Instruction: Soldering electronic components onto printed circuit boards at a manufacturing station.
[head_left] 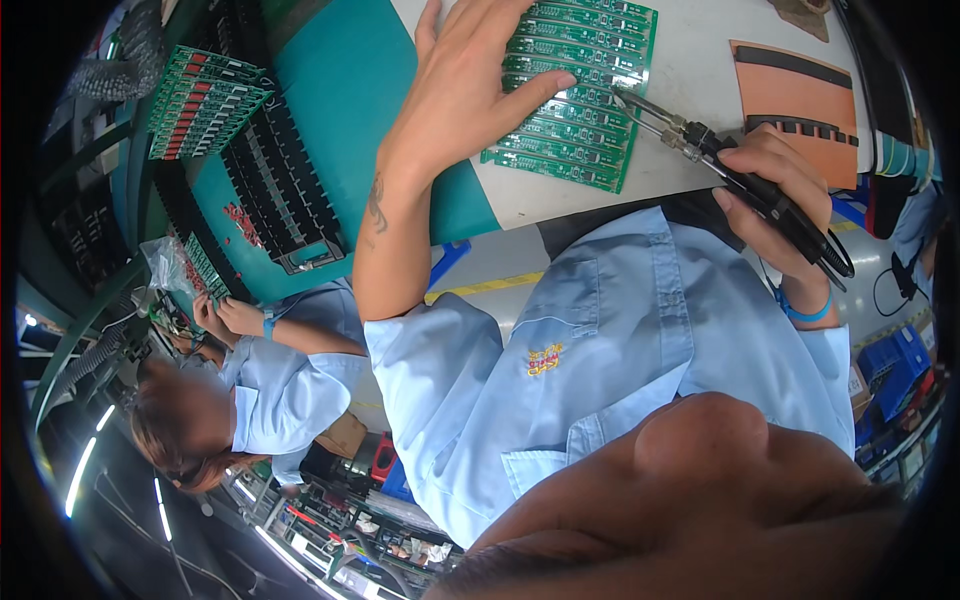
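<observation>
A green panel of several narrow circuit boards [585, 140] lies on the pale part of the worktop. My left hand [465, 95] rests over its left side, fingers stretched out and thumb across the boards. My right hand [785, 175] is closed around black soldering tweezers [750, 185] with two slim metal arms and a cable at the rear. Their tips meet or nearly touch the panel near its right edge, just right of my left thumb. Whether they grip a part there is too small to tell.
An orange sheet with black strips [795, 100] lies right of the panel. At left, green boards stand in a black slotted rack [275, 170]. Small red parts [240, 222] lie on the green mat [345, 110]. Beyond, a co-worker's hands [230, 315] handle something near a plastic bag.
</observation>
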